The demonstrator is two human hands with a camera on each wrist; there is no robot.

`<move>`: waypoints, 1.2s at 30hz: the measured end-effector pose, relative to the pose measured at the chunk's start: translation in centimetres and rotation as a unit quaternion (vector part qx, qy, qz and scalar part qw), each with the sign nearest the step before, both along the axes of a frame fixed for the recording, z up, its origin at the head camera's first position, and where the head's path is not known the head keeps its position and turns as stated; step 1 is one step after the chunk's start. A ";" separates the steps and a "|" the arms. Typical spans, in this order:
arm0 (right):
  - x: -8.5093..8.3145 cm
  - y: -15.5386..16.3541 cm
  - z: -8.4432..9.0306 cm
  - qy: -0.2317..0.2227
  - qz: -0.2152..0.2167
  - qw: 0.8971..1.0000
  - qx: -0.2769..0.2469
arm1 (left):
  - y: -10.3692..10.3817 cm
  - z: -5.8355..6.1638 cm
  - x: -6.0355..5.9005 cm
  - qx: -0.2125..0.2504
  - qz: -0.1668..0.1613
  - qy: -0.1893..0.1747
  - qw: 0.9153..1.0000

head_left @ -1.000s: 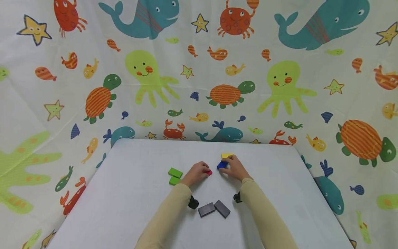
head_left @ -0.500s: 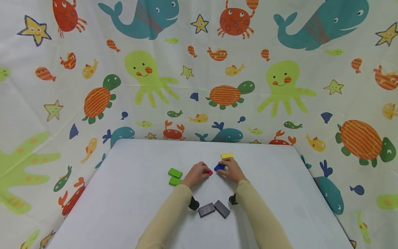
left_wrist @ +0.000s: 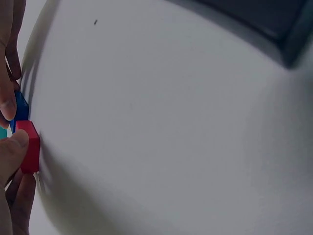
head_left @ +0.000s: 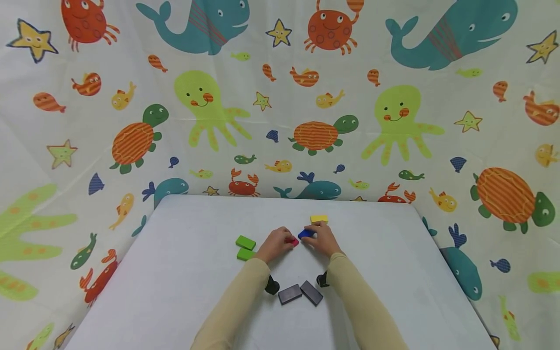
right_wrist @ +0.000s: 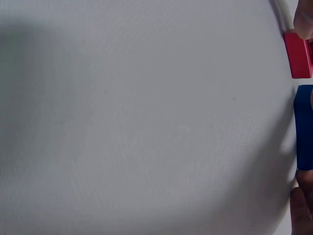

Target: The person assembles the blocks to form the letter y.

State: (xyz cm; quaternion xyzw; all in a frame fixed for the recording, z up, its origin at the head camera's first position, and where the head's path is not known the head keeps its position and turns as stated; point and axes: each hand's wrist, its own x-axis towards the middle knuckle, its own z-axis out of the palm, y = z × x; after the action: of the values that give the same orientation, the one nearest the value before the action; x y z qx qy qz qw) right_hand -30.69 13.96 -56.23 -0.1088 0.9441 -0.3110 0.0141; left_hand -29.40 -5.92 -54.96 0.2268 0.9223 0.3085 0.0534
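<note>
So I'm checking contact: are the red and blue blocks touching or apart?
Apart: the right wrist view shows a strip of white table between the red block and the blue block.

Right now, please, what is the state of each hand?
Left hand: pinches the red block.
Right hand: holds the blue block.

We see a red block (head_left: 292,241) and a blue block (head_left: 305,234) on a plain white table (head_left: 183,272), with a yellow block (head_left: 319,218), two green blocks (head_left: 245,247) and two dark grey blocks (head_left: 300,293). Our sleeves (head_left: 236,301) are beige. The backdrop (head_left: 280,97) is white, printed with teal whales, orange crabs, lime octopuses, striped turtles and yellow stars.
</note>
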 end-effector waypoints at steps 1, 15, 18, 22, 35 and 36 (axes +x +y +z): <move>-0.1 -0.1 -0.1 0.002 0.002 1.000 -0.001 | 0.0 0.0 0.0 0.001 0.000 0.000 1.000; 0.1 -1.1 0.3 0.012 0.018 1.000 -0.004 | 0.0 0.3 0.3 0.006 0.006 0.007 1.000; 0.0 -1.2 0.3 0.019 0.023 1.000 -0.001 | -0.1 0.3 0.3 0.008 0.002 0.013 1.000; 0.1 -1.3 0.4 0.023 0.026 0.999 -0.006 | 0.0 0.2 0.2 0.004 -0.002 0.019 1.000; -0.1 -1.5 0.0 0.019 0.017 1.000 -0.004 | 0.0 0.0 0.0 0.004 -0.006 0.021 1.000; 0.0 -1.5 0.0 0.017 0.016 1.000 -0.004 | 0.0 0.0 0.1 0.004 -0.006 0.021 1.000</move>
State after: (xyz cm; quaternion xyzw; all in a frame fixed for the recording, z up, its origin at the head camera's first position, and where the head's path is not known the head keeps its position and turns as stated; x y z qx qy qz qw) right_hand -30.74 12.49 -56.27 -0.1293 0.9411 -0.3124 0.0026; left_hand -29.33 -5.97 -54.99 0.2388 0.9206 0.3070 0.0344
